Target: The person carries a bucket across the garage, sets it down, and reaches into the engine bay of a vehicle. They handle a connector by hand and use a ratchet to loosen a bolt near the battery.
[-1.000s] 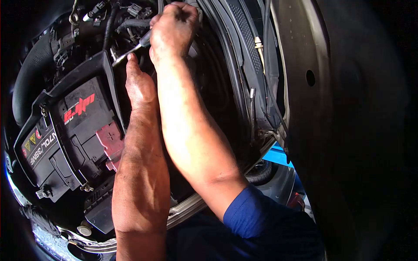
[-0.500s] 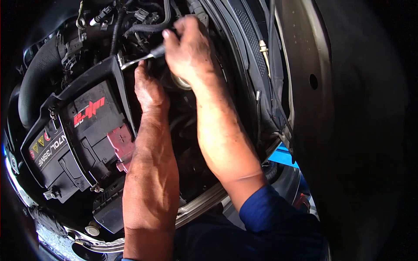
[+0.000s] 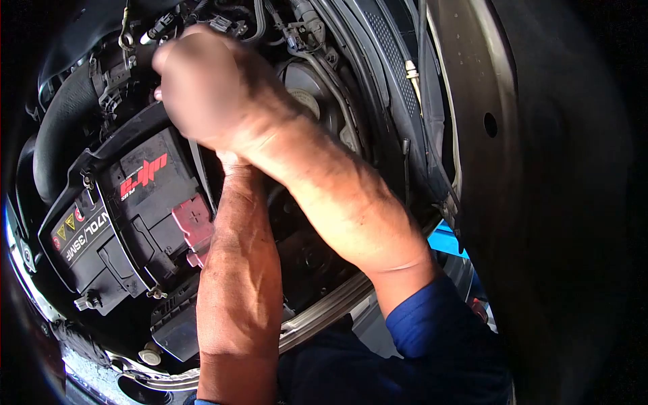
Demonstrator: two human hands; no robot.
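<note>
My right hand (image 3: 206, 88), smeared by motion, is closed in a fist shape above the far right corner of the battery (image 3: 145, 196). The ratchet wrench it gripped half a second ago, with a shiny shaft and grey handle, is now hidden behind it. Beneath that hand, only the wrist end of my left hand (image 3: 233, 160) shows; its fingers are out of sight. The battery is black with red lettering, and a red terminal cover (image 3: 194, 223) sits on its near right side, close to my left forearm.
A thick black air hose (image 3: 62, 131) curves along the left of the engine bay. A round metallic cap (image 3: 304, 102) lies beyond my right forearm. On the right rises a large dark body panel (image 3: 496, 169). The metal front edge (image 3: 324, 310) runs under my arms.
My right hand has swung left across the battery's far corner, covering the wrench and most of my left hand. The left forearm has stayed nearly in place. The view has shifted slightly.
</note>
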